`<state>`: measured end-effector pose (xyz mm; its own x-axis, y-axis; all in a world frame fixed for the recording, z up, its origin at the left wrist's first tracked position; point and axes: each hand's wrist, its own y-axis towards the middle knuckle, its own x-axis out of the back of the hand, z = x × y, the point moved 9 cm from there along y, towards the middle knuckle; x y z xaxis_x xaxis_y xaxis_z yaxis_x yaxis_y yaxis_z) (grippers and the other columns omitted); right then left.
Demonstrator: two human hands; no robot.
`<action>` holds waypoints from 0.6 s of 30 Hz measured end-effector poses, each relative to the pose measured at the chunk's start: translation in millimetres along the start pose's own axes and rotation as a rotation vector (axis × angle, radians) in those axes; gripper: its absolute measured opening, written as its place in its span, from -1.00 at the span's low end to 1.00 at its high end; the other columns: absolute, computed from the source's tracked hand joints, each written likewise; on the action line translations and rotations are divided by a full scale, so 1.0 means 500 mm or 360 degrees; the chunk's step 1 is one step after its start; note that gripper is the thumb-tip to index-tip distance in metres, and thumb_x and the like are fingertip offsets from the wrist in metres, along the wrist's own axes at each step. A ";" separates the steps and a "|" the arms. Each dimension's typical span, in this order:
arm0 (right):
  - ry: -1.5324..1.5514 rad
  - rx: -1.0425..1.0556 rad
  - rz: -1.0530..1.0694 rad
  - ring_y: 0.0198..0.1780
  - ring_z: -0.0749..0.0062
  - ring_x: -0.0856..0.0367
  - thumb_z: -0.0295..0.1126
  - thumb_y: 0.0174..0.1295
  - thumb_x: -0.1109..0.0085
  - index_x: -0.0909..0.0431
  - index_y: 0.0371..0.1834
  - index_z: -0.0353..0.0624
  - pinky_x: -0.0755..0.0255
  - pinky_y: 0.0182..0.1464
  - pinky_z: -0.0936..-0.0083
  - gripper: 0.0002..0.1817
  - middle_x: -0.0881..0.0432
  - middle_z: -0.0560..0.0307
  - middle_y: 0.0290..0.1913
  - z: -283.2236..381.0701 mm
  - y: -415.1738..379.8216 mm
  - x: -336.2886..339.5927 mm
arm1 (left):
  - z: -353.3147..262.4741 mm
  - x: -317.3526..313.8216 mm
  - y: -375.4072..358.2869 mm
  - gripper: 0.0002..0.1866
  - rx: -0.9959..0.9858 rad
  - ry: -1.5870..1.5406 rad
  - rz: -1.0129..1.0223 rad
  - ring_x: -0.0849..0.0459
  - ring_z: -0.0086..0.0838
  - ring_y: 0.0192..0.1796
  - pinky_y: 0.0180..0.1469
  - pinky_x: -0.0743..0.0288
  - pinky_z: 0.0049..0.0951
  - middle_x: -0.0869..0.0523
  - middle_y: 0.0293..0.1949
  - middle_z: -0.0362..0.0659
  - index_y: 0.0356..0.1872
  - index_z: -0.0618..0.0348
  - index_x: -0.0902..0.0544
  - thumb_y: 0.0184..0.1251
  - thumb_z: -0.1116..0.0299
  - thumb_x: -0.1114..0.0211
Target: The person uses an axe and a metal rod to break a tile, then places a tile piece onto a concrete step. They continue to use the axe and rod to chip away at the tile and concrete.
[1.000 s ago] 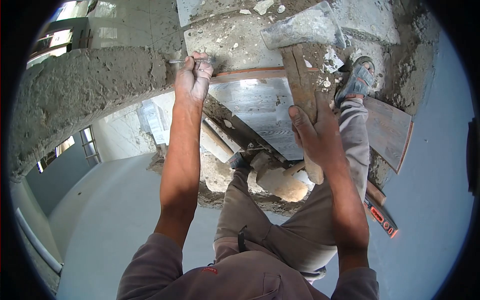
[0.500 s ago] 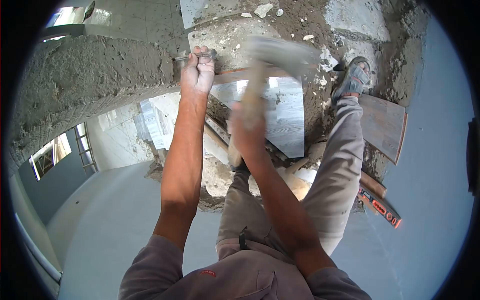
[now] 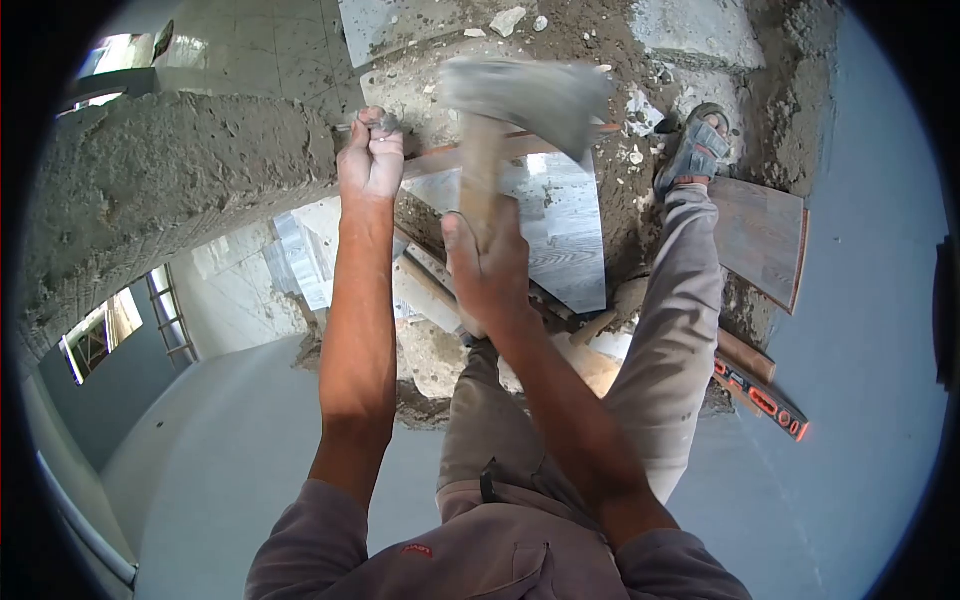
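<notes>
My left hand is closed around a short metal chisel, whose thin end points left at the rough edge of a grey cement wall. Whether its tip touches the cement is hard to tell. A hammer with a wooden handle is gripped in my right hand. Its big grey head is smeared by motion, to the right of the chisel and above a wood-patterned tile.
Rubble and dirt cover the ground around my sandalled foot. Another tile leans at the right, near an orange-and-black spirit level. A ladder stands at the far left.
The hammer head has shifted a little left, nearer the chisel, and my right hand shows more sharply. My left hand and the chisel appear slightly further left and lower as the view shifted.
</notes>
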<state>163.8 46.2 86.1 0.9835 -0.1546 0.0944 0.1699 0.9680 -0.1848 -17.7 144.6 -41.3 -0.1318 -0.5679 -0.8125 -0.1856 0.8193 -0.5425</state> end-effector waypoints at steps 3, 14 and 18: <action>-0.0193 -0.0105 0.0157 -0.39 -0.23 -0.47 -0.25 0.11 -0.01 -0.21 -0.20 -0.33 -0.36 -0.39 0.16 -0.63 -0.48 -0.32 -0.50 -0.052 0.007 -0.052 | -0.014 0.038 0.022 -0.84 0.0060 0.0209 -0.0006 -0.46 -0.44 -0.28 -0.18 -0.37 -0.46 -0.46 -0.35 -0.13 -0.22 0.29 -0.36 0.31 0.44 0.15; -0.0785 -0.0227 0.0664 -0.29 -0.26 -0.46 -0.24 0.10 -0.01 -0.20 -0.16 -0.31 -0.35 -0.28 0.10 -0.61 -0.48 -0.41 -0.42 -0.096 0.010 -0.085 | -0.034 0.088 0.004 -0.81 -0.0046 0.0255 -0.0447 -0.48 -0.40 -0.32 -0.22 -0.39 -0.38 -0.46 -0.36 -0.08 -0.17 0.32 -0.35 0.30 0.45 0.17; -0.0659 -0.0211 0.0121 -0.45 -0.14 -0.51 -0.21 0.09 -0.03 -0.23 -0.15 -0.18 -0.37 -0.42 0.16 -0.63 -0.50 -0.24 -0.52 -0.027 0.018 0.017 | 0.034 0.012 -0.017 -0.83 0.0413 0.0289 0.0458 -0.43 -0.44 -0.37 -0.38 -0.34 -0.45 -0.46 -0.37 -0.10 -0.17 0.29 -0.34 0.31 0.44 0.16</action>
<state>174.3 50.8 72.2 0.8900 0.0343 0.4546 0.1313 0.9356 -0.3277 -0.5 135.7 -45.2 -0.3161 -0.2988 -0.9005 0.1322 0.9260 -0.3537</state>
